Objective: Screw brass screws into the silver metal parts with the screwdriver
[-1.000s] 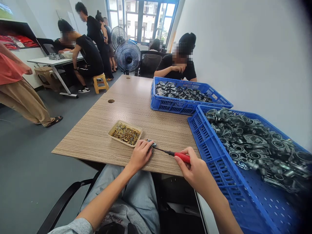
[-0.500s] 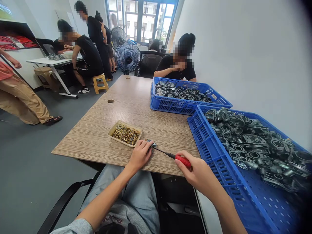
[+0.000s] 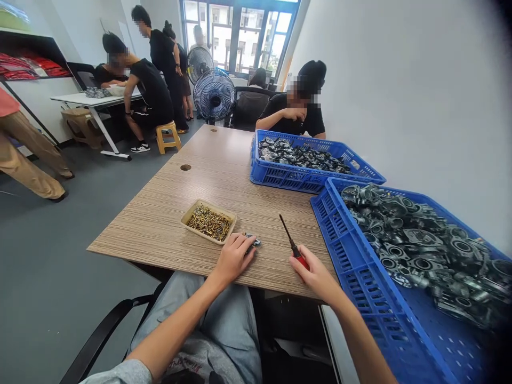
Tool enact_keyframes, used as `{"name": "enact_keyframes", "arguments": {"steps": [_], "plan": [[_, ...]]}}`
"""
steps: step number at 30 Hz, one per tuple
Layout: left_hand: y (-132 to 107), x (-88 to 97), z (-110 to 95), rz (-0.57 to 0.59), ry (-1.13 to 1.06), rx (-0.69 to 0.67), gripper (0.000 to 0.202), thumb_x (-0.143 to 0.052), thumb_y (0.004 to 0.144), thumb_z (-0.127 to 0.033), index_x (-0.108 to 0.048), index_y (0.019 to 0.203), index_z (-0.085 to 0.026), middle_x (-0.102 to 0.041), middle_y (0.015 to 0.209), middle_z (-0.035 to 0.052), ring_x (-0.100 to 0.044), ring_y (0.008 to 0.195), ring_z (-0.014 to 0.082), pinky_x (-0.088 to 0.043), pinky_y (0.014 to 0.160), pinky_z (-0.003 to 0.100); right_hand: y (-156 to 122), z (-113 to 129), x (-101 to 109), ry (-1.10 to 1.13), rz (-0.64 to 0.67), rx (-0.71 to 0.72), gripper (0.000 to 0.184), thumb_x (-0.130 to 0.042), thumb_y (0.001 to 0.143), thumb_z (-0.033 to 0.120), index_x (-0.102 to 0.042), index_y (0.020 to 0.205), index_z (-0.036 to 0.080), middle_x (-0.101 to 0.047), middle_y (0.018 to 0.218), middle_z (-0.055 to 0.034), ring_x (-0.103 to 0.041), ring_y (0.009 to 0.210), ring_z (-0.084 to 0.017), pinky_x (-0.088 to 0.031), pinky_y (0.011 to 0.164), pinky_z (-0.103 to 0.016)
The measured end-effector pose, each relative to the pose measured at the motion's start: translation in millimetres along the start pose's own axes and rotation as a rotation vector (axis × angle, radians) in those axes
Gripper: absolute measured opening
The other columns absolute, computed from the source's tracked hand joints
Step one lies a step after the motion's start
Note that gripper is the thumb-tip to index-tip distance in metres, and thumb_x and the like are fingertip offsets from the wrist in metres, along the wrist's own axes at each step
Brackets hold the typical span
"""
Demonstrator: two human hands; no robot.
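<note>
The small metal part [image 3: 252, 241] is largely covered by the left hand [image 3: 234, 260], so its form cannot be confirmed, and whether it is gripped or merely pressed down cannot be determined. The screwdriver's red handle [image 3: 301, 260] is partly concealed by the right hand [image 3: 316, 277]. The brass-coloured screws [image 3: 208, 224] in the tray [image 3: 216, 207] are too small to be counted or inspected (no thread detail is legible). The nearer blue crate [image 3: 352, 256] is cut off by the lower and right edges, and the metal castings [image 3: 476, 304] at its far side are blurred and darkened. The standing person [image 3: 28, 160] at left is cut off by the frame.
</note>
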State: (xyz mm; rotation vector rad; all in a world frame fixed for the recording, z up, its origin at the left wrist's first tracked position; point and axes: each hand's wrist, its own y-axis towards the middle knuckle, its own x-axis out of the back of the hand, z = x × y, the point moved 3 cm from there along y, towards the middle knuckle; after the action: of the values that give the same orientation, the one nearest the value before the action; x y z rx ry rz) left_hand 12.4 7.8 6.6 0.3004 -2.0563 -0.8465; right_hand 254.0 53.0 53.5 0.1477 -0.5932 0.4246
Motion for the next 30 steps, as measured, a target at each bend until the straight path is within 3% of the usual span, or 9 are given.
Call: {"name": "enact_keyframes", "arguments": {"steps": [4,8,13,17,21,30], "plan": [[0,0.6,-1,0.017,-0.04,-0.007,0.036,-0.061,0.104,-0.025,-0.063,0.139,-0.023,-0.071,0.109,0.0081,-0.063,0.108,0.0254,-0.058,0.099,0.043,8,-10,-36,0.134,-0.037,0.008,0.038,-0.065,0.091,0.059,-0.056,0.083,0.023,-0.055,0.069,0.0017,-0.049,0.063,-0.017,-0.041,0.06,-0.029],[-1,0.9,-1,0.008,-0.076,-0.002,0.037,-0.062,0.103,-0.025,-0.062,0.14,-0.024,-0.068,0.124,0.0107,-0.063,0.118,0.0261,-0.058,0.103,0.045,6,-22,-62,0.217,-0.028,-0.094,0.04,-0.069,0.09,0.06,-0.06,0.096,0.022,-0.048,0.062,0.0061,-0.039,0.054,-0.014,-0.031,0.054,-0.028],[-2,1.8,-1,0.004,-0.138,-0.01,0.032,-0.062,0.102,-0.026,-0.064,0.134,-0.021,-0.066,0.134,0.0139,-0.062,0.125,0.0275,-0.057,0.106,0.046,4,-25,-85,0.217,-0.041,-0.097,0.051,-0.073,0.086,0.055,-0.062,0.12,0.018,-0.064,0.074,0.0008,-0.053,0.06,-0.018,-0.043,0.062,-0.032],[-3,1.8,0,0.001,-0.209,0.019,0.031,-0.062,0.102,-0.025,-0.064,0.132,-0.019,-0.065,0.136,0.0147,-0.062,0.127,0.0265,-0.058,0.107,0.045,6,-21,-90,0.106,-0.089,-0.064,0.047,-0.073,0.083,0.051,-0.064,0.116,0.018,-0.073,0.089,-0.0055,-0.062,0.071,-0.022,-0.05,0.072,-0.035],[-3,0.7,1,0.025,-0.259,0.031,0.033,-0.061,0.101,-0.024,-0.062,0.135,-0.022,-0.065,0.14,0.0136,-0.062,0.13,0.026,-0.056,0.111,0.046,7,-18,-88,-0.067,-0.134,-0.055,0.037,-0.07,0.084,0.049,-0.067,0.106,0.019,-0.071,0.077,-0.0039,-0.061,0.066,-0.023,-0.048,0.067,-0.035],[-3,-1.4,3,0.017,-0.32,0.103,0.03,-0.062,0.1,-0.023,-0.065,0.13,-0.022,-0.069,0.135,0.0115,-0.066,0.128,0.0236,-0.056,0.111,0.043,10,-12,-89,-0.193,-0.121,-0.03,0.03,-0.06,0.092,0.048,-0.068,0.1,0.02,-0.07,0.073,-0.0037,-0.061,0.062,-0.021,-0.043,0.062,-0.031]]}}
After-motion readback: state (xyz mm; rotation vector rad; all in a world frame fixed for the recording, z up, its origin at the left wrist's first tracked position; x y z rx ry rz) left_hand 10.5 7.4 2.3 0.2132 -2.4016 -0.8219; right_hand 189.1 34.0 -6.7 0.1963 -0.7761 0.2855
